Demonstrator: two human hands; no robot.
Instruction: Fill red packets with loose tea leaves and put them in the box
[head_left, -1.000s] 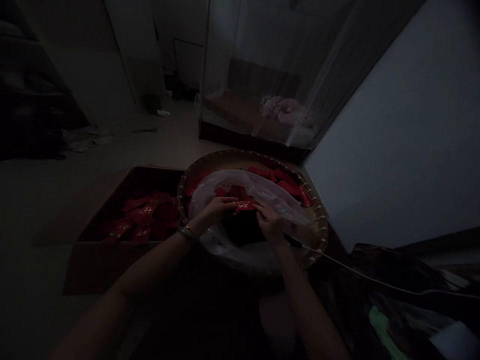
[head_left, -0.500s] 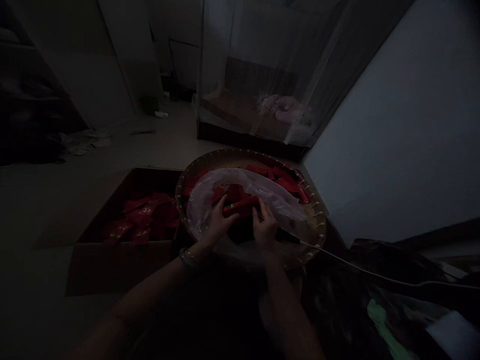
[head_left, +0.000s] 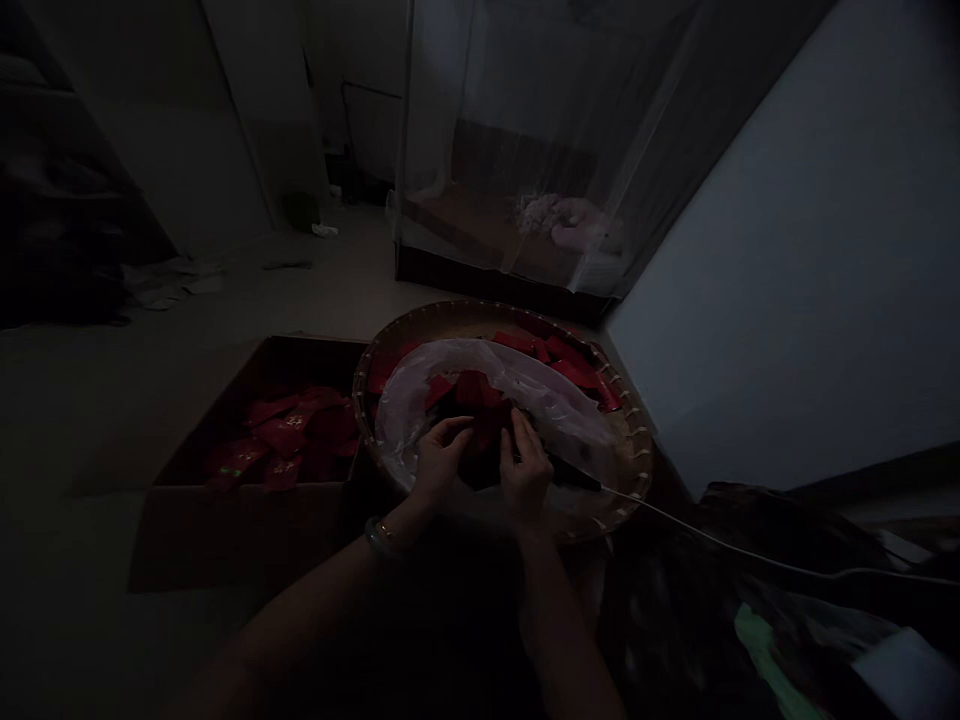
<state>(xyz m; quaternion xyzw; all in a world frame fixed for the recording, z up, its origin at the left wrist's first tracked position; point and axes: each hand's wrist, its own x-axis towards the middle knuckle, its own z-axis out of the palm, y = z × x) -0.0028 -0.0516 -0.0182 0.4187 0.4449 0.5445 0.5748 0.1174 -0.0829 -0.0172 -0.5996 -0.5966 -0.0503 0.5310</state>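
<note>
The right hand (head_left: 526, 468), fingers nearly closed, pinches a flat dark-red packet (head_left: 489, 424); the half-curled left hand (head_left: 441, 462) meets its opposite edge, grip unclear, presumably steadying it over crumpled translucent plastic (head_left: 559, 390) in a round woven bamboo tray (head_left: 642, 442).

Round woven tray (head_left: 636, 435), red packets (head_left: 574, 373), translucent plastic (head_left: 551, 388) on it

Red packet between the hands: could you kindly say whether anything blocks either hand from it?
Nothing visible stands between the red packet and the left hand or right hand; the plastic bag curves beyond them.
</note>
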